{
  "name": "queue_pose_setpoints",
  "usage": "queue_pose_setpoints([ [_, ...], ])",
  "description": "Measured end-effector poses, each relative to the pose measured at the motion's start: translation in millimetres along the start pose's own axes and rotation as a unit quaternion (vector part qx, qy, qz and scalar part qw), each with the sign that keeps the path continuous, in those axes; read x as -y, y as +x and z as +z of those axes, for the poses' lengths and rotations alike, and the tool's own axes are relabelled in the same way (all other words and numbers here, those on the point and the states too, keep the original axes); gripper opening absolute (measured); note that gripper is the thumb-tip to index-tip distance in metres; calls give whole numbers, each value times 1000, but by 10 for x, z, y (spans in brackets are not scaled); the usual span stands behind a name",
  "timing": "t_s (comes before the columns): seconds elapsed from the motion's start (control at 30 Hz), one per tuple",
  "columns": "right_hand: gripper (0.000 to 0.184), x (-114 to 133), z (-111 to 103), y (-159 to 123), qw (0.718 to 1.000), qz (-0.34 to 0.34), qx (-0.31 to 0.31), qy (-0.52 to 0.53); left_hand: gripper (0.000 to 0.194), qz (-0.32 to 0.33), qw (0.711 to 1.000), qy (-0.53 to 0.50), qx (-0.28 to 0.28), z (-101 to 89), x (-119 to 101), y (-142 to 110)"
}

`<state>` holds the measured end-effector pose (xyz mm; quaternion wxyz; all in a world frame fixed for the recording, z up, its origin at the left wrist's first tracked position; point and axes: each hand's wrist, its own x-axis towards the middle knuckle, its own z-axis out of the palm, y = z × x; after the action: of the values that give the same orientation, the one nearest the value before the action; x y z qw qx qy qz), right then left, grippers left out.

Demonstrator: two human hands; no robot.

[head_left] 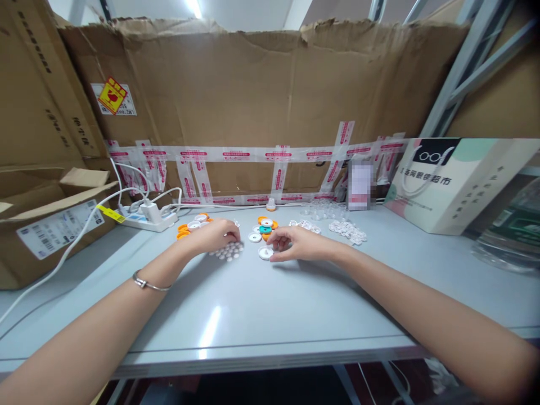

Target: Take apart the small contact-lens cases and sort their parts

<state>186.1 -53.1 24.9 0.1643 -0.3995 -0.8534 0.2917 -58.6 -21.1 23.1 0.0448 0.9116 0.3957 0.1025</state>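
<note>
My left hand (215,233) rests knuckles up on the grey table (253,304), fingers curled down onto a cluster of small white round pieces (230,252). My right hand (295,243) lies just to the right, fingers bent and pinched near a white disc (265,253). Between and behind the hands sit orange, white and teal discs (265,226). More orange and white discs (189,226) lie behind my left hand. A thin bracelet (147,283) circles my left wrist.
A taped cardboard wall (261,101) closes the back. A white power strip with cables (147,218) lies at left beside a cardboard box (46,225). Piles of small clear and white parts (346,229) and a white printed box (455,180) are at right.
</note>
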Motion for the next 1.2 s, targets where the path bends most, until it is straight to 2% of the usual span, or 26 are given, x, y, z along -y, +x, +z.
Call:
queue_pose_setpoints([
  [0.07, 41, 0, -1, 0, 1000, 3, 2, -1, 24, -18, 1000, 6, 4, -80, 31, -25],
  [0.17, 41, -10, -12, -3, 1000, 6, 3, -8, 26, -71, 997, 21, -23, -219, 89, -81],
  [0.27, 42, -31, -11, -2, 1000, 1, 11, -14, 26, -117, 993, 30, 10, -283, 131, -126],
  [0.33, 44, -44, -1, 3, 1000, 0, 14, -15, 26, -113, 992, 33, 45, -271, 143, -137],
  [0.47, 46, -54, 31, 20, 1000, 1, 4, -19, 25, -96, 993, 15, 73, -217, 137, -129],
  [0.53, 45, -54, 49, 32, 1000, 0, -1, -17, 22, -96, 993, 14, 68, -205, 97, -118],
  [0.57, 44, -55, 59, 40, 1000, 0, -3, -14, 21, -94, 994, 20, 47, -198, 57, -110],
  [0.67, 38, -76, 102, 70, 1000, -3, -10, -3, 20, -54, 997, 27, -54, -149, -152, -69],
  [0.73, 34, -104, 135, 94, 1000, -9, -18, 2, 20, 8, 997, -1, -79, -86, -337, -34],
  [0.83, 31, -141, 174, 118, 999, -23, -40, -1, 19, 87, 993, -25, -71, 29, -556, 17],
  [0.9, 28, -147, 189, 122, 998, -32, -46, -5, 19, 109, 992, -19, -61, 99, -614, 43],
  [1.03, 24, -128, 198, 122, 999, -36, -40, 7, 19, 115, 992, 20, -48, 186, -591, 76],
  [1.2, 23, -131, 201, 137, 999, -21, -36, 31, 19, 120, 986, 115, -31, 193, -580, 97],
])
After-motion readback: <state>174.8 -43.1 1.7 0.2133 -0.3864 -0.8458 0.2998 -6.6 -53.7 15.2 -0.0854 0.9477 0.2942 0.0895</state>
